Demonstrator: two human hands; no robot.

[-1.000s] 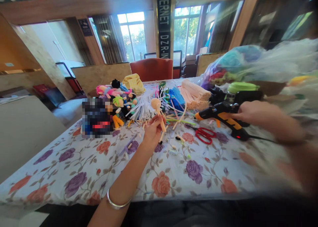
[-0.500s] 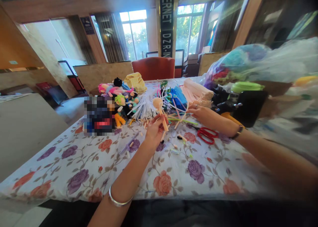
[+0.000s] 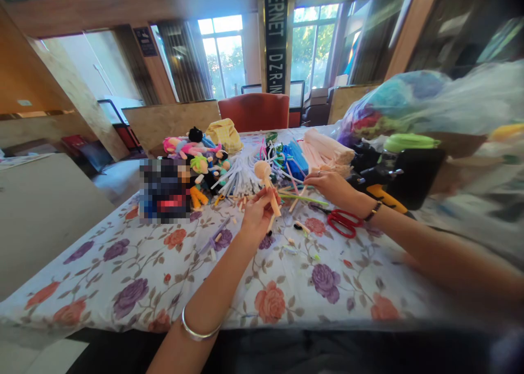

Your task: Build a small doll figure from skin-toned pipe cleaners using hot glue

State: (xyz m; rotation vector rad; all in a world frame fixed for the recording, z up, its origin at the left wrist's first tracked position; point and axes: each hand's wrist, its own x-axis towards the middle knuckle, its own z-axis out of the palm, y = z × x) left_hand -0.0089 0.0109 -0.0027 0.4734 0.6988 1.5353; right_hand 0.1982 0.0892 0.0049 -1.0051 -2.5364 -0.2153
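Observation:
My left hand is closed around a peach pipe-cleaner doll, held upright with its round head above my fingers and its lower part slanting down to the right. My right hand reaches over the table to the right of it, fingers pinched together at the top end of a short peach pipe cleaner. Just below that hand lie red-handled scissors. White pipe cleaners fan out behind the doll. Blue pipe cleaners and a peach bundle lie behind my right hand.
Finished fuzzy dolls are heaped at the left, beside a yellow cloth. A black-and-yellow tool, a green-lidded jar and a large plastic bag stand at right. Offcuts litter the flowered tablecloth.
My right hand has shifted slightly left and down, its fingertips now at the end of the peach pipe cleaner. The left hand still holds the doll, almost unmoved.

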